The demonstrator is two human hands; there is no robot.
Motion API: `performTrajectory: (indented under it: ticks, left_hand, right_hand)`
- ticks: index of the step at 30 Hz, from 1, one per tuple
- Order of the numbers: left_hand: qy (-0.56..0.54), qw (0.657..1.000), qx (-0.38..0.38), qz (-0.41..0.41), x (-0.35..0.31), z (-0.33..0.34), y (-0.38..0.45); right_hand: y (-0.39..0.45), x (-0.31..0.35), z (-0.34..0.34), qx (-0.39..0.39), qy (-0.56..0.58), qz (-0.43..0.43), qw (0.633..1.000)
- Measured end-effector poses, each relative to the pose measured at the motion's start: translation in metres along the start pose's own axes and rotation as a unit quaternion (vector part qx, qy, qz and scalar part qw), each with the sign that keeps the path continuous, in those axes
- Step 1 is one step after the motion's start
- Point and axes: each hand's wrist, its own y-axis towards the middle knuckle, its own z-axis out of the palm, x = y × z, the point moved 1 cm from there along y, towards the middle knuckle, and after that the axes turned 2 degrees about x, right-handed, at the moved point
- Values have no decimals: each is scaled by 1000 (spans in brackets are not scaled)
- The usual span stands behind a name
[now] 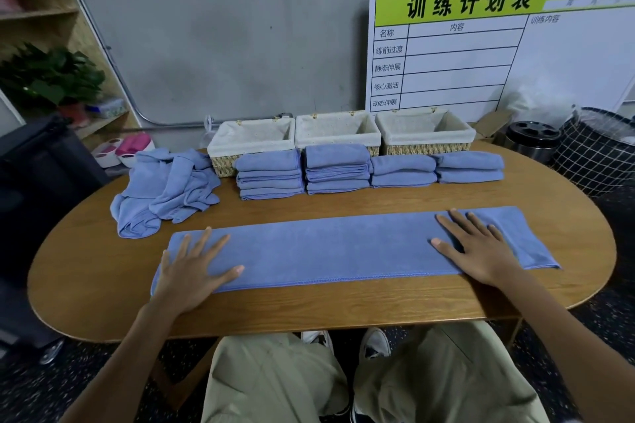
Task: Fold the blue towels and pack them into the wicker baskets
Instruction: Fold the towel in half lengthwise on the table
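While lying along table (103,285) front edge, towel (343,247) being flattened | left hand (192,271), right hand (481,247) pressing, fingers spread | next, likely: folding ends inward.

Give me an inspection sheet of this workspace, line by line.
Surface: oval wooden table.
Job's things: long folded towel lies flat at the front; four folded stacks behind it; unfolded heap far left; three lined wicker baskets, no towels visible inside.
Clutter: nothing seen on the table.
Grips: left hand and right hand press flat on the towel's ends.
Cables: nothing seen.
Surroundings: whiteboard, shelf plant, checked hamper.
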Motion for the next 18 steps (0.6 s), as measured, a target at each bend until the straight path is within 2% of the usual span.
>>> performTrajectory:
  ticks: [13,18]
  left_hand:
    - [0,1000,8,-8,11,-3,0]
    - [-13,1000,13,-6,15,-4,2]
  right_hand:
    - [0,-1,-4,0,-3,8,1000]
    - [-3,-28,-5,0,4,35,999]
